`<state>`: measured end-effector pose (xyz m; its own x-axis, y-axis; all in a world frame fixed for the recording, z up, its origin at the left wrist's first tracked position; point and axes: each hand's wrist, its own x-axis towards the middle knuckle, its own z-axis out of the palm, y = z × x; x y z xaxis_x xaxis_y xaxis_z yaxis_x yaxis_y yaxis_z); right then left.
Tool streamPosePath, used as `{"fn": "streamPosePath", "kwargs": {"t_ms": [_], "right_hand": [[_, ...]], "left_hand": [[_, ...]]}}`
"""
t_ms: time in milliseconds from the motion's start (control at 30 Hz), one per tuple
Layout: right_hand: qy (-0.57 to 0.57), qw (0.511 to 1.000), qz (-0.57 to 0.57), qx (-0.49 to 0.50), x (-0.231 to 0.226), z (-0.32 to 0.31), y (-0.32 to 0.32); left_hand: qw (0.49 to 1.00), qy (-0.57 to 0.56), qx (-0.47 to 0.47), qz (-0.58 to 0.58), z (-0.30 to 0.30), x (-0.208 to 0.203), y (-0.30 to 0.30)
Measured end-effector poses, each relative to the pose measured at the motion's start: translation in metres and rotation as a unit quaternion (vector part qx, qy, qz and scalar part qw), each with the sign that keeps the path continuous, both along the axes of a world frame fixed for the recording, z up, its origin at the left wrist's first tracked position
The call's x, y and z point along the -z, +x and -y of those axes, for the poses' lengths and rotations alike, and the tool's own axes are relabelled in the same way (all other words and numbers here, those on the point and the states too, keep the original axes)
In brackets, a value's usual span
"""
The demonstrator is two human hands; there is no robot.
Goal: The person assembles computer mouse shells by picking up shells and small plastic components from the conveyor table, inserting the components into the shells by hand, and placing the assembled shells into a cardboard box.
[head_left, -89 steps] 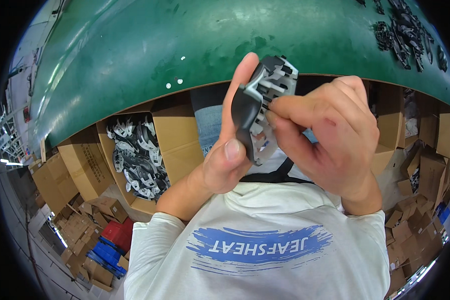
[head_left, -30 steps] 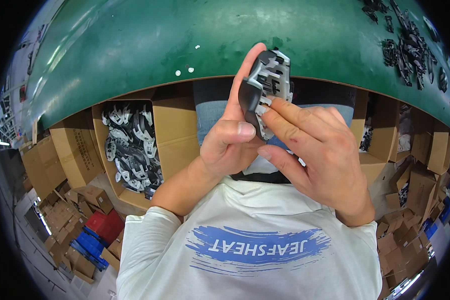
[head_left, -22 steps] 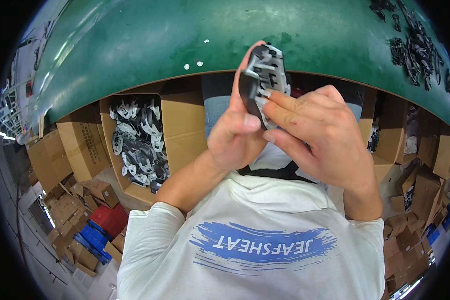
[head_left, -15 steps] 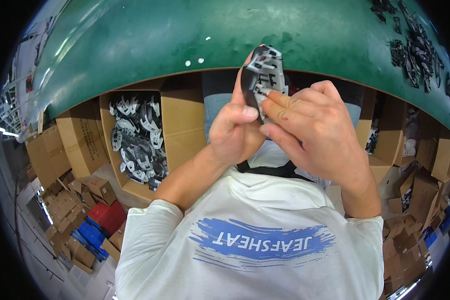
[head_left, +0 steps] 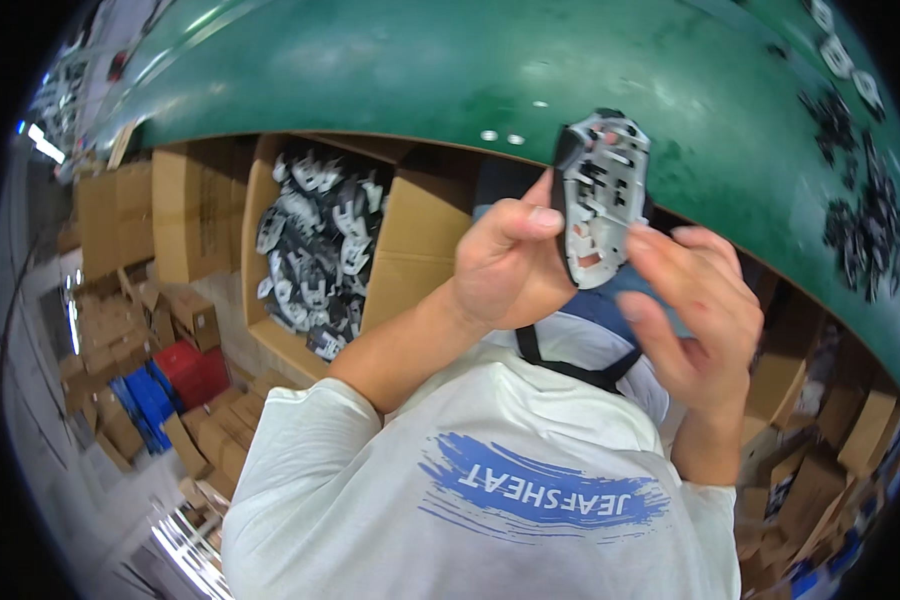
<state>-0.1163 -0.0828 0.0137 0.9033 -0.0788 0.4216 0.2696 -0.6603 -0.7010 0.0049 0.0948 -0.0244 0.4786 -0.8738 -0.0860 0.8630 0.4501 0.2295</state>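
Note:
My left hand (head_left: 510, 255) is closed around a plastic housing (head_left: 602, 195), with its thumb along the left edge. This long, rounded piece has a light grey, ribbed inner face with several cut-outs and a black outer rim. It is held upright just off the table's front edge, its inner side facing me. My right hand (head_left: 700, 300) is at the lower right of the housing with thumb and fingers apart. One fingertip lies at the housing's right edge; whether it presses there I cannot tell.
An open cardboard box (head_left: 400, 250) full of similar grey and black parts (head_left: 315, 240) stands left of my lap. On the green table (head_left: 370, 80) lie small white discs (head_left: 489, 135) and, at right, black parts (head_left: 865, 230). More boxes (head_left: 815, 480) stand at lower right.
The housing has turned to show its inner face more fully. My right hand has drawn back from its middle, with the fingers spreading. The whole view has shifted and tilted.

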Motion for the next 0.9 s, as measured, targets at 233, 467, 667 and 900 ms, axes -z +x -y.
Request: {"fn": "streamPosePath", "kwargs": {"t_ms": [233, 467, 667, 900], "right_hand": [[0.009, 0.987, -0.106, 0.123, 0.02, 0.046, -0.003], [0.009, 0.973, -0.177, 0.149, 0.054, 0.084, 0.01], [0.018, 0.972, -0.18, 0.153, 0.058, 0.085, 0.024], [0.029, 0.97, -0.169, 0.173, 0.045, 0.079, 0.022]], "left_hand": [[0.971, 0.19, -0.118, 0.088, -0.107, 0.027, 0.029], [0.566, 0.734, -0.241, 0.287, -0.38, 0.07, 0.04], [0.474, 0.81, -0.122, 0.322, -0.45, 0.106, -0.047], [0.439, 0.761, -0.292, 0.378, -0.438, 0.128, -0.005]]}}
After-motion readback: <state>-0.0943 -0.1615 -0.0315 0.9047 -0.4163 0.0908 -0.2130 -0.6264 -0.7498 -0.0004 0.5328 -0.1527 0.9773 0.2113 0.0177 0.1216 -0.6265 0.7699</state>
